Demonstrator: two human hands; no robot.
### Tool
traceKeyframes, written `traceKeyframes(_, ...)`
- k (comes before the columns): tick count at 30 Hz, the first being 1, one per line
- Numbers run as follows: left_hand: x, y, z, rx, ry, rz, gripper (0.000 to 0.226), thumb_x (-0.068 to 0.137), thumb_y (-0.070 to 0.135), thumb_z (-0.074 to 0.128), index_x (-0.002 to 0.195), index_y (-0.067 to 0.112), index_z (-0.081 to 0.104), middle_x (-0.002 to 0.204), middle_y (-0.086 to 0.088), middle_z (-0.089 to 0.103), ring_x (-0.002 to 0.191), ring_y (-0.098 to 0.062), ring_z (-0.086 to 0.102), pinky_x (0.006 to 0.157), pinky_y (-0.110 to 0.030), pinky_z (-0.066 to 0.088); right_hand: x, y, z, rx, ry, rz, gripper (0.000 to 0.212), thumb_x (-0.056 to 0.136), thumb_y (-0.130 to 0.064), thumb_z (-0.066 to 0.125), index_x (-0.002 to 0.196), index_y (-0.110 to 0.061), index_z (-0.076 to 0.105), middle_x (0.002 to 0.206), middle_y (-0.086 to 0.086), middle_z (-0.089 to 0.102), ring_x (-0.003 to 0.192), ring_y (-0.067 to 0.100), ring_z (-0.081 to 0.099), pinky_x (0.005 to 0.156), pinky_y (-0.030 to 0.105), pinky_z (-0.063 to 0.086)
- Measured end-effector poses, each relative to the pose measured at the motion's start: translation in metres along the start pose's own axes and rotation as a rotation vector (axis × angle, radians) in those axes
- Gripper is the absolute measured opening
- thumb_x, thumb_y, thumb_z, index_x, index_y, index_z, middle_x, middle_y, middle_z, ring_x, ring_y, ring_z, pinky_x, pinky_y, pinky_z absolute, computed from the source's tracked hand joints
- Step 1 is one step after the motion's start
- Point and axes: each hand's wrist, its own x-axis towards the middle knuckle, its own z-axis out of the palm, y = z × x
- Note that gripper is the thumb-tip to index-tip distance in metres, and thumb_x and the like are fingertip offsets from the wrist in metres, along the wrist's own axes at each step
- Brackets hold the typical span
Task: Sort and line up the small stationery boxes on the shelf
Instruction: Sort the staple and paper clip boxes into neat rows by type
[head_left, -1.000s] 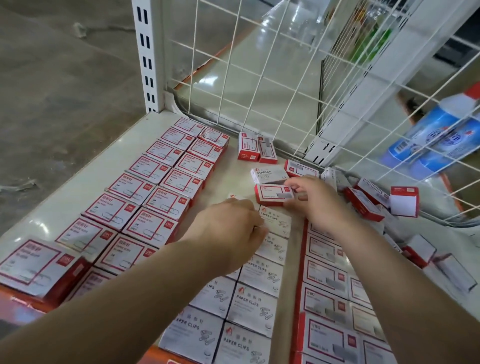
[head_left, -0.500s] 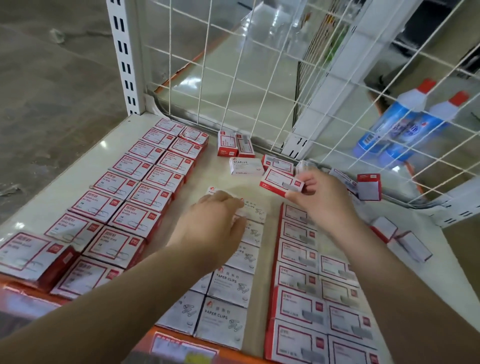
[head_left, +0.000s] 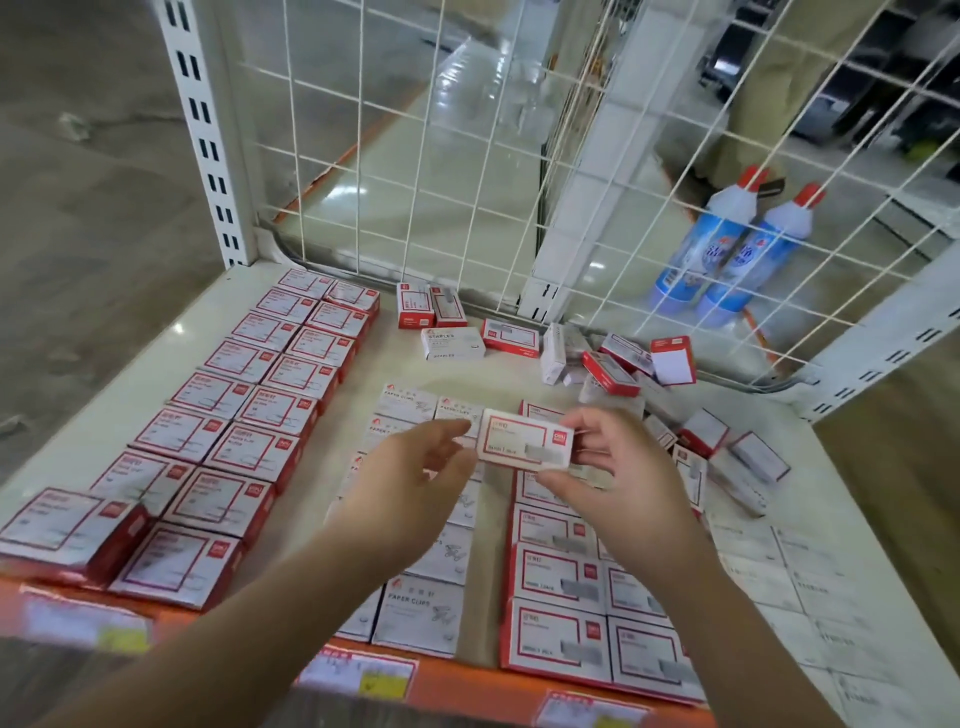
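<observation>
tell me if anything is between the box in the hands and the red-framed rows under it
Nothing visible. The right hand pinches the red-framed box and the left hand touches its left edge, holding it in the air above the far end of the red-framed rows. What lies directly under the box is hidden.

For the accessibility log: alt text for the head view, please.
Both hands hold one red-and-white stationery box above a shelf: right hand grips it, left hand touches its edge. Lined-up box rows lie left; loose boxes lie by the wire back.
</observation>
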Motion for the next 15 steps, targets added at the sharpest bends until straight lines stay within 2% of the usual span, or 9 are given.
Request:
traceKeyframes(3, -0.007, 0.001, 0.005, -0.003, -0.013, 0.025, 0.026, 0.093, 0.022, 0.052, 0.118, 0.03, 0.056, 0.085, 0.023, 0.057, 0.081, 0.006, 0.054, 0.061, 0.001, 0.04, -0.007, 0.001, -0.001, 0.006, -0.02, -0.016, 0.041, 0.077, -0.025, 0.073, 0.097, -0.046, 0.044, 0.105, -0.025, 0.051, 0.094, -0.015, 0.048, 0.073, 0.005, 0.038)
traceKeyframes(5, -0.01, 0.0, 0.006, -0.036, -0.001, 0.017, 0.019, 0.092, 0.02, 0.054, 0.104, 0.034, 0.054, 0.083, 0.021, 0.058, 0.078, 0.005, 0.055, 0.059, 0.004, 0.039, -0.01, 0.003, 0.0, 0.023, -0.03, -0.03, 0.041, 0.077, -0.024, 0.072, 0.093, -0.049, 0.043, 0.105, -0.029, 0.049, 0.092, -0.021, 0.046, 0.071, 0.0, 0.038)
traceKeyframes(7, -0.011, -0.002, 0.008, -0.053, 0.01, -0.001, 0.018, 0.091, 0.018, 0.055, 0.097, 0.034, 0.051, 0.083, 0.019, 0.061, 0.078, 0.003, 0.057, 0.058, 0.003, 0.039, -0.014, 0.006, 0.002, 0.04, -0.029, -0.071, 0.045, 0.079, -0.02, 0.071, 0.095, -0.051, 0.043, 0.108, -0.031, 0.046, 0.096, -0.025, 0.044, 0.076, -0.005, 0.035)
traceKeyframes(9, -0.012, -0.005, 0.008, -0.056, 0.026, -0.021, 0.018, 0.091, 0.018, 0.056, 0.101, 0.032, 0.053, 0.083, 0.017, 0.062, 0.077, 0.003, 0.057, 0.057, 0.002, 0.04, -0.016, 0.008, 0.004, 0.045, -0.025, -0.118, 0.051, 0.08, -0.015, 0.069, 0.102, -0.051, 0.042, 0.112, -0.032, 0.043, 0.101, -0.028, 0.04, 0.081, -0.007, 0.031)
traceKeyframes(12, -0.012, -0.008, 0.009, -0.035, 0.045, -0.034, 0.03, 0.092, 0.016, 0.055, 0.12, 0.025, 0.054, 0.083, 0.016, 0.064, 0.077, 0.001, 0.059, 0.054, 0.0, 0.041, -0.018, 0.009, 0.006, 0.006, -0.031, -0.162, 0.052, 0.083, -0.011, 0.066, 0.112, -0.047, 0.042, 0.111, -0.039, 0.035, 0.101, -0.03, 0.038, 0.085, -0.007, 0.028)
traceKeyframes(15, -0.012, -0.008, 0.01, 0.014, 0.053, -0.033, 0.033, 0.093, 0.016, 0.052, 0.126, 0.024, 0.051, 0.082, 0.018, 0.062, 0.075, 0.001, 0.057, 0.051, 0.0, 0.04, -0.017, 0.009, 0.007, -0.038, -0.043, -0.179, 0.049, 0.085, -0.011, 0.064, 0.118, -0.042, 0.044, 0.113, -0.041, 0.033, 0.104, -0.023, 0.042, 0.091, -0.002, 0.031)
